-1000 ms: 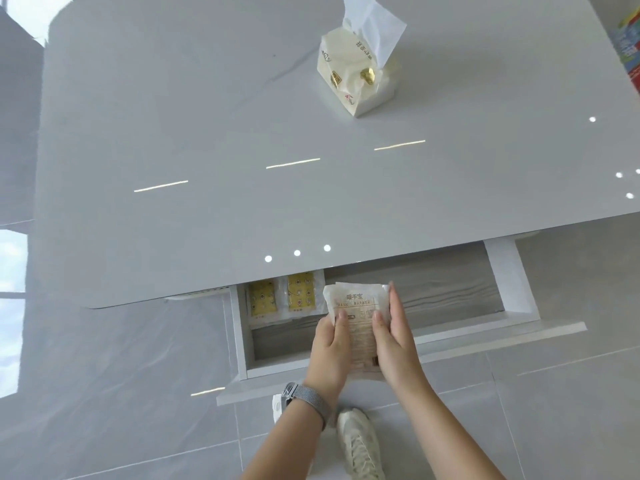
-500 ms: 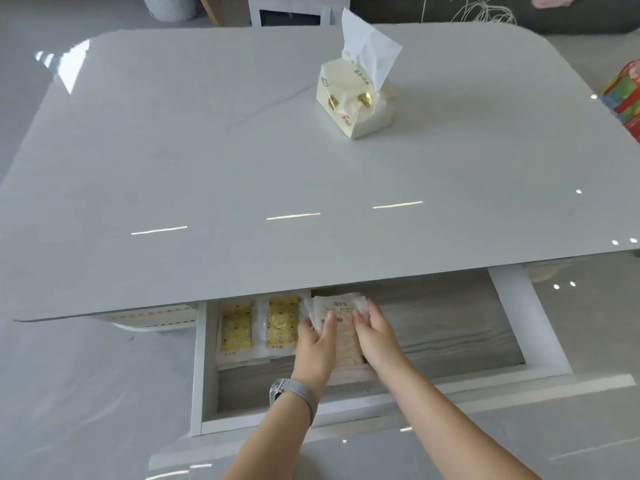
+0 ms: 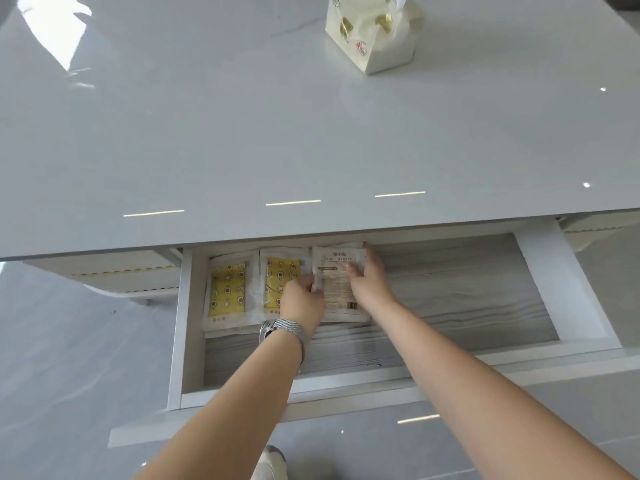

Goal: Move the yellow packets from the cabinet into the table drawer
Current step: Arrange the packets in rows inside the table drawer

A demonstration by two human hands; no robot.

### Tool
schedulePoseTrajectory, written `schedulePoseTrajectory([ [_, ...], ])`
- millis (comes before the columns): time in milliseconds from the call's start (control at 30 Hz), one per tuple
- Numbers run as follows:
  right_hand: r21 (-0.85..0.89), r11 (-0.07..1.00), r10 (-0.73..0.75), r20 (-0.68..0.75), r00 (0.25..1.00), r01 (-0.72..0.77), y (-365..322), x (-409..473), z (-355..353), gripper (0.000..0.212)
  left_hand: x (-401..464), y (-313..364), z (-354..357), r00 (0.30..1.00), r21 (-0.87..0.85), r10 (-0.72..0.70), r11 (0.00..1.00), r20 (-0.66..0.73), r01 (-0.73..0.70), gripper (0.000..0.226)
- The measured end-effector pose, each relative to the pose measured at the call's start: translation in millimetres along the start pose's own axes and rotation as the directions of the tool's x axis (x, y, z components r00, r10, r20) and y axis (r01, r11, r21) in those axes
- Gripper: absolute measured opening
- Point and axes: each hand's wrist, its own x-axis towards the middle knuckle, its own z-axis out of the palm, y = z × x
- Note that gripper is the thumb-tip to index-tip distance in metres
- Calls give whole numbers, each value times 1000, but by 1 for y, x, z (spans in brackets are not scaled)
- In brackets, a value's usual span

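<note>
The bench edge hides the drawer's back, and my left hand covers part of the middle packet. Both hands hold a packet face-down, my left fingers curled on its left edge, my right hand gripping its right, beside two yellow ones already lying there.

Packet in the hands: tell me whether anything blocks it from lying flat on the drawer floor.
Nothing visible does. The packet, held by the left hand and right hand, is already down in the drawer, beside two yellow packets; bare floor lies to its right.
</note>
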Motion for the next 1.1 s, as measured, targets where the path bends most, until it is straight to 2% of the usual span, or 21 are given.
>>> schedulePoseTrajectory([
  [100,12,1000,14,30,999,-15,3,2,1,41,2,-1,3,998,100,36,994,-49,-31,46],
  [167,105,992,70,21,997,-71,2,0,-1,24,1,2,4,997,131,40,991,-65,-31,45],
  [200,141,987,77,4,997,-77,2,1,-1,21,-1,4,3,997,147,36,989,-72,-25,43],
  [333,79,996,44,-40,998,-41,-1,-1,2,23,-5,6,3,997,224,31,974,-72,-14,34],
  [400,56,996,73,-85,994,-69,-4,0,6,26,-6,7,1,996,266,56,963,-75,-34,40],
  [533,-12,991,127,-132,983,-130,-18,-8,-3,56,-16,13,-11,995,302,65,952,-71,-40,48],
  [633,-105,985,127,-114,985,-139,-31,-27,-19,56,-36,26,-24,996,300,60,953,-68,-37,46],
  [767,-259,954,146,-45,988,-153,-52,-54,-39,49,-71,47,-46,999,327,39,944,-3,-35,43],
  [867,-387,912,180,70,981,-140,-83,-81,-57,46,-99,70,-68,999,330,39,943,14,-42,41],
  [933,-493,859,246,167,955,-136,-109,-99,-66,53,-119,90,-86,999,336,40,941,10,-41,39],
  [1000,-600,793,314,260,913,-102,-138,-115,-74,51,-138,112,-106,999,329,47,943,-1,-44,31],
  [1100,-625,780,302,364,881,-9,-197,-145,-89,48,-167,150,-142,997,305,64,951,-38,-50,24],
])
